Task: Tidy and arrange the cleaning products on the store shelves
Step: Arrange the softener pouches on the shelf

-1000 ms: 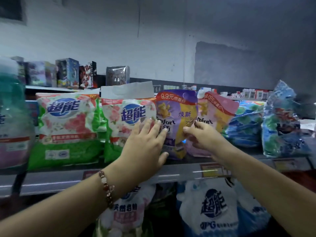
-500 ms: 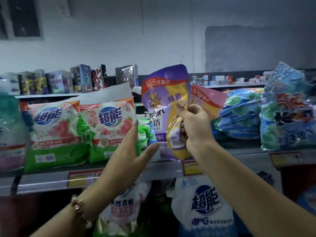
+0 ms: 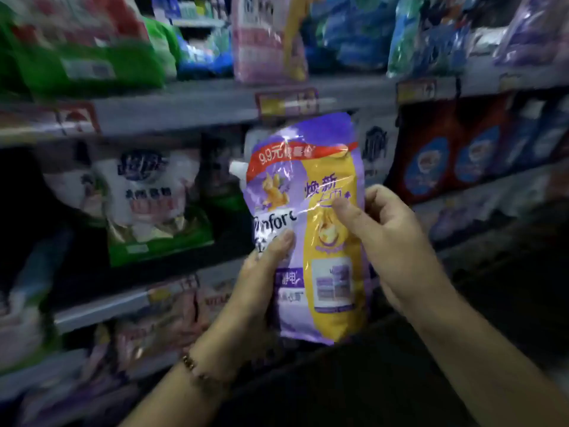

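A purple and yellow Comfort refill pouch [image 3: 311,241] with a white spout at its upper left is held upright in front of the middle shelf. My left hand [image 3: 261,272] grips its lower left side, thumb on the front. Its right edge is held by my right hand [image 3: 385,238], whose thumb presses the yellow panel. A pink Comfort pouch [image 3: 268,41] stands on the upper shelf [image 3: 191,103] above.
Green detergent bags [image 3: 92,57] sit on the upper shelf at left, blue bags [image 3: 354,32] at right. The middle shelf [image 3: 129,303] carries a white and green bag [image 3: 147,204] and red and blue bags [image 3: 455,149]. Lower shelves hold more blurred packs.
The pouch has come off the upper shelf and down in front of the middle shelf. My left hand has joined the right on it. The view has tilted downward.
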A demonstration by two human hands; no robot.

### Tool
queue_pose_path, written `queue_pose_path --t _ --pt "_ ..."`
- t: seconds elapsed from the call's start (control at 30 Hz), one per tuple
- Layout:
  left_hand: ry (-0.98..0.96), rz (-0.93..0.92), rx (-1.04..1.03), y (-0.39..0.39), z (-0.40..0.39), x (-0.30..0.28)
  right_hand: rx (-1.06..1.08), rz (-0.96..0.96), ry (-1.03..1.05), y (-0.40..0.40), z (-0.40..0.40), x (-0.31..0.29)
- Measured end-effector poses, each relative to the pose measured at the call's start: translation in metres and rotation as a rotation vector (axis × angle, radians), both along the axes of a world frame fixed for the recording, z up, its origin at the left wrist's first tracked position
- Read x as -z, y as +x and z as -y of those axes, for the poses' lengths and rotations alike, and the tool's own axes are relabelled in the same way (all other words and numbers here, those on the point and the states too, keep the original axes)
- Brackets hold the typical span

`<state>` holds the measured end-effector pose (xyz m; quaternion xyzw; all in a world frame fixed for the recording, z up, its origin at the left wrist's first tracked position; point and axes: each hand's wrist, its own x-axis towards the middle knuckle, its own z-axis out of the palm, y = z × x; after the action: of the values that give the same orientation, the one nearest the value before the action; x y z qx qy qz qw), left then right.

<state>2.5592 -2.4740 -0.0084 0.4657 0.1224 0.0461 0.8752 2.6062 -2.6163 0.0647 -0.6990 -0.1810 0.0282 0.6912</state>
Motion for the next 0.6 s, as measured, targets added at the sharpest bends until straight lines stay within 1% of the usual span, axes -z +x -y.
queue_pose_path --t 0.07,0.13,0.2,0.27,0.33,0.4,0.5,0.6 --pt "-0.021 -0.118 -0.010 -0.025 0.013 0.038 0.077 -0.181 -0.024 -0.022 0.013 0.054" --pt "-0.034 -0.227 -0.019 -0.050 0.024 0.073 0.129 -0.310 -0.074 -0.048 0.026 0.098" --pt "0.043 -0.280 -0.007 -0.074 0.035 0.102 0.173 -0.478 -0.086 -0.076 0.035 0.132" --pt "0.157 -0.304 -0.005 -0.095 0.045 0.122 0.222 -0.647 -0.045 -0.101 0.041 0.153" --pt "0.268 -0.295 0.022 -0.113 0.052 0.132 0.250 -0.779 0.009 -0.119 0.048 0.168" --pt "0.396 -0.262 0.096 -0.127 0.059 0.131 0.289 -0.847 0.046 -0.133 0.053 0.181" --pt "0.556 -0.186 0.221 -0.134 0.067 0.117 0.327 -0.956 0.233 -0.140 0.066 0.189" --pt "0.725 -0.064 0.373 -0.127 0.078 0.094 0.246 -1.105 0.457 -0.133 0.086 0.182"
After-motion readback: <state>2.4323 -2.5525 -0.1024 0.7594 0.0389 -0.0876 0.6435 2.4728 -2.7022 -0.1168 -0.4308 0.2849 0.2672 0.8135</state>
